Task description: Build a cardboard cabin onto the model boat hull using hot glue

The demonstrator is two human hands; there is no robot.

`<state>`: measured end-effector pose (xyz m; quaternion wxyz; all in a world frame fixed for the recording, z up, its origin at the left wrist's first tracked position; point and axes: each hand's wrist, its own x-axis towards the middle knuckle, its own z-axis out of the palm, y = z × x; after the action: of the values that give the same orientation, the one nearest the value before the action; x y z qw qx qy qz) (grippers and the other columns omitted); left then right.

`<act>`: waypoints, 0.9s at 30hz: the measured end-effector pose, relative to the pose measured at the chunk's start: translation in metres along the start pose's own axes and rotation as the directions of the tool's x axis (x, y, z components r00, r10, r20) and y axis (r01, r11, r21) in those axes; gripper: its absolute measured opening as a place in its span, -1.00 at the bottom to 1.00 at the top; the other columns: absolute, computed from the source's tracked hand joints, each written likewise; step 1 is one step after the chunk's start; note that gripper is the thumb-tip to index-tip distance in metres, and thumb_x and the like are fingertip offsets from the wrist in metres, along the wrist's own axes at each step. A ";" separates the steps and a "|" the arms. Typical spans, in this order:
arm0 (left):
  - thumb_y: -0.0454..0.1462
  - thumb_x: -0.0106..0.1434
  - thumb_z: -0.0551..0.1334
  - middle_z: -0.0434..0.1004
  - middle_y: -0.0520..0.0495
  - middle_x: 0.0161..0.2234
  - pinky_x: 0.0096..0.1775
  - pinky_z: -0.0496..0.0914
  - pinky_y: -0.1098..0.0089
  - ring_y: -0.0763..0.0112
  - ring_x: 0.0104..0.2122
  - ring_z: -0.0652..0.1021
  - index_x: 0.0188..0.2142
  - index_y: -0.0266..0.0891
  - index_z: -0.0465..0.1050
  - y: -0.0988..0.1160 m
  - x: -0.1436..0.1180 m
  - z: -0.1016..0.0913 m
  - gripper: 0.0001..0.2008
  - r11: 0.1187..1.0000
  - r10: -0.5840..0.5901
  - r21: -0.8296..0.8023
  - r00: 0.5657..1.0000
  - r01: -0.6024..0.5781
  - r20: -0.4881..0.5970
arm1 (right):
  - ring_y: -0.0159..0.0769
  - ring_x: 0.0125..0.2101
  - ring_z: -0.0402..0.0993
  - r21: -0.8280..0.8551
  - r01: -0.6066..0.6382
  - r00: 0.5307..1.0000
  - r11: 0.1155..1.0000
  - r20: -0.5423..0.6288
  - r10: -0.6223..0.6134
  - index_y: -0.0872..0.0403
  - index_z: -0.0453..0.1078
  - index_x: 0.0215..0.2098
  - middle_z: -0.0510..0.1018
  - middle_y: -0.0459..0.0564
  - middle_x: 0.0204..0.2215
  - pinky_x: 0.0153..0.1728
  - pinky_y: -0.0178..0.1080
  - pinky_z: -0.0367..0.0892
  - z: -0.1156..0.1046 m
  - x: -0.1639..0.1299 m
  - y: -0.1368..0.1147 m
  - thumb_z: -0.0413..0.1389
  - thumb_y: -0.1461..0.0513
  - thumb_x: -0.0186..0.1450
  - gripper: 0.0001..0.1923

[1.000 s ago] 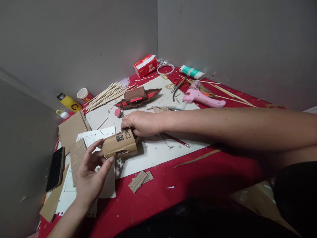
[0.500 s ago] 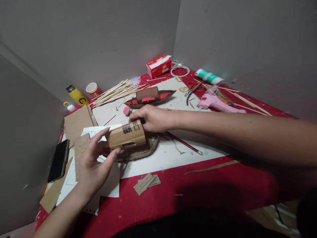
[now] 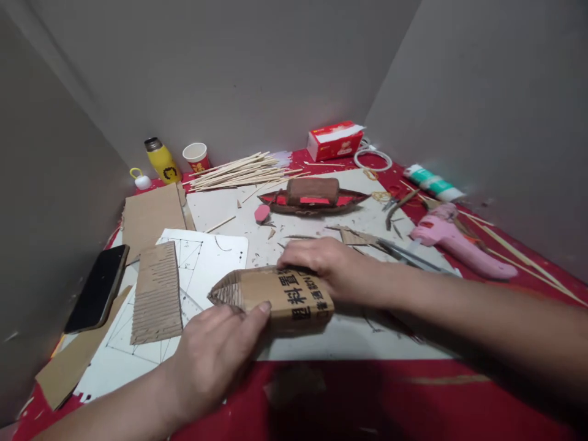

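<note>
My remote left hand [image 3: 218, 349], forearm slanting inward; my right hand [image 3: 328, 263], palm down; fingers of both grasping the curved brown printed-cardboard shell [image 3: 269, 291] between them.

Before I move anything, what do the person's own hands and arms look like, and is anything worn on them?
Both the left hand and right hand are ungloved, with no rings visible. The left forearm and right forearm are bare: no sleeve, watch or bracelet shows in view.
</note>
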<state>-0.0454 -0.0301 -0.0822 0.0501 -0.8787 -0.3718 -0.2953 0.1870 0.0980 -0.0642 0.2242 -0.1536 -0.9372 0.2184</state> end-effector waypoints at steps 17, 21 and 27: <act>-0.32 0.29 0.15 0.65 -0.06 -0.24 -0.17 0.47 0.34 0.32 -0.25 0.57 -0.23 -0.23 0.54 0.012 -0.005 0.009 -0.82 0.983 0.135 0.126 0.991 -0.135 0.012 | -0.20 -0.12 0.50 0.022 -0.232 0.972 0.972 -0.024 0.233 -0.09 0.45 -0.15 0.55 0.00 -0.15 -0.17 -0.20 0.43 0.005 -0.015 -0.003 0.18 0.25 0.27 -0.82; -0.28 0.28 0.17 0.64 -0.03 -0.28 -0.13 0.43 0.36 0.36 -0.25 0.53 -0.30 -0.19 0.51 0.013 -0.007 0.018 -0.88 0.989 0.118 0.093 0.991 -0.112 -0.060 | -0.20 -0.06 0.51 0.123 -0.350 0.932 0.929 -0.056 0.359 -0.14 0.49 -0.15 0.58 -0.05 -0.08 -0.05 -0.18 0.42 0.009 -0.019 -0.005 0.19 0.19 0.28 -0.84; -0.34 0.33 0.09 0.62 -0.01 -0.37 -0.19 0.42 0.31 0.39 -0.37 0.53 -0.20 -0.25 0.45 0.019 -0.005 0.024 -0.84 1.000 -0.014 -0.012 0.991 0.012 -0.134 | -0.30 -0.15 0.57 0.236 -0.361 0.923 0.902 -0.048 0.382 -0.12 0.53 -0.15 0.63 -0.08 -0.18 -0.12 -0.33 0.46 0.014 -0.014 -0.007 0.23 0.20 0.24 -0.80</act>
<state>-0.0238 -0.0391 -0.1020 0.0683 -0.8546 -0.3716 -0.3563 0.1909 0.0818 -0.0768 0.2375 -0.3133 -0.8488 0.3534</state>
